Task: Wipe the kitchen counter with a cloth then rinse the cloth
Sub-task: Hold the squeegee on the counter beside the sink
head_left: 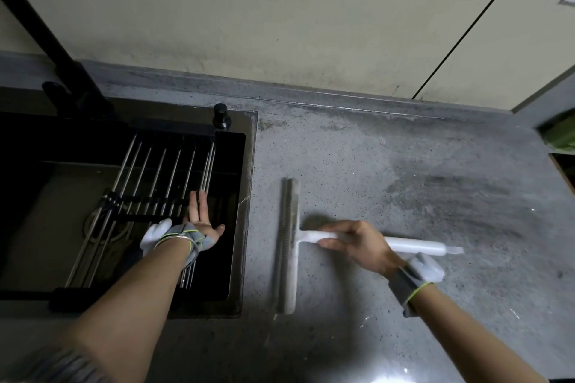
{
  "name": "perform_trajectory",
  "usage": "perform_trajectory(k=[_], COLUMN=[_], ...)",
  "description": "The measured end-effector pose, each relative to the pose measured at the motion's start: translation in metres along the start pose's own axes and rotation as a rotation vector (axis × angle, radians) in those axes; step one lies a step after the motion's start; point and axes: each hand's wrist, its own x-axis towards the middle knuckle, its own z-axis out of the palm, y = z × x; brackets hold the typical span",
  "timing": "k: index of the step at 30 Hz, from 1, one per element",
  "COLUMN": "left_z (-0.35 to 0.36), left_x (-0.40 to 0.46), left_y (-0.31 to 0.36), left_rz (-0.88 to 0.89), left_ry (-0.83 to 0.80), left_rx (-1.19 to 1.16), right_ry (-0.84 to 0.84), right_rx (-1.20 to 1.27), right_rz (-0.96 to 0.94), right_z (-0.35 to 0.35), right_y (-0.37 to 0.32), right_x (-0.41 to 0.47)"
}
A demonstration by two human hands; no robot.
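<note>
- The right hand (357,246) holds the white handle of a squeegee (289,246) lying on the gray counter (404,165).
- The left hand (199,221) is flat and holds nothing, over the black sink (245,196).
- No writing can be read.

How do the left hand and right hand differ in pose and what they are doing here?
The left hand is open with straight fingers, over the sink by the rack; the right hand grips the squeegee handle on the counter. The left holds nothing; the right holds a tool. Both wear wrist straps.
</note>
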Motion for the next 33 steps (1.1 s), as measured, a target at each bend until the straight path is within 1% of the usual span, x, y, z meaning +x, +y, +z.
perform_trajectory(k=[7, 11, 16, 24, 30, 33], left_z=[-0.001, 0.001, 0.002, 0.004, 0.002, 0.002], left_x=[0.001, 0.001, 0.002, 0.0, 0.001, 0.0], left_y=[0.0, 0.002, -0.001, 0.003, 0.001, 0.001], left_rz=[0.004, 0.006, 0.023, 0.004, -0.003, -0.005], left_ry=[0.007, 0.031, 0.046, 0.088, 0.066, 0.081], left_rx=[0.01, 0.001, -0.036, -0.027, -0.017, -0.037], right_ry=[0.087, 0.078, 0.003, -0.111, -0.13, -0.124], right_rx=[-0.003, -0.049, -0.083, -0.162, -0.162, -0.147], right_rz=[0.084, 0.109, 0.098, -0.031, -0.084, -0.103], right_z=[-0.059, -0.07, -0.06, -0.027, -0.004, 0.009], right_y=[0.047, 0.059, 0.05, 0.013, -0.012, -0.02], right_x=[-0.023, -0.024, -0.012, 0.012, 0.028, 0.031])
